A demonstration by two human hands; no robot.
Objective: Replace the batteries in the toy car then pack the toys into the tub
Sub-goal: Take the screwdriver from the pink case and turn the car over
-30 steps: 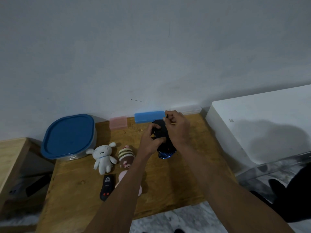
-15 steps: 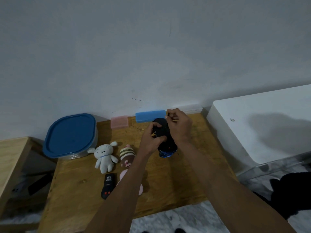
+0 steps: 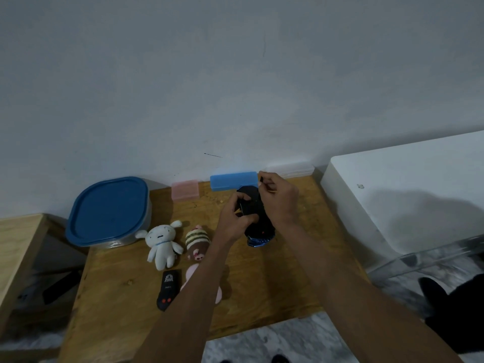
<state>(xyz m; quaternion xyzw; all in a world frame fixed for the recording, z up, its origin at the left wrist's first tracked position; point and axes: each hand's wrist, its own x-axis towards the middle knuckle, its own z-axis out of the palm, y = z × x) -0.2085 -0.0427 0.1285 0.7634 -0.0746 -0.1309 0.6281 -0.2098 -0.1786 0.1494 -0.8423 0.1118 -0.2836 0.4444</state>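
The dark toy car [image 3: 258, 231] with a blue front end is held above the wooden table [image 3: 125, 273], near its back. My left hand [image 3: 235, 218] grips the car's left side. My right hand [image 3: 279, 197] curls over its far end, fingertips pinched on something small I cannot make out. The tub [image 3: 110, 210], closed by a blue lid, stands at the table's back left. A white plush [image 3: 162, 242], a striped plush [image 3: 197, 241] and a pink plush [image 3: 192, 273] partly under my left forearm lie in the middle, beside a black remote [image 3: 169, 289].
A blue box [image 3: 233, 180], a pink box [image 3: 184, 189] and a clear box [image 3: 289, 170] line the wall. A white cabinet [image 3: 406, 192] stands right of the table, a lower wooden surface [image 3: 18, 239] to the left. Marble floor lies below the front edge.
Both hands stay on the toy car with only slight finger shifts. The view has shifted a little; the objects on the table have not moved.
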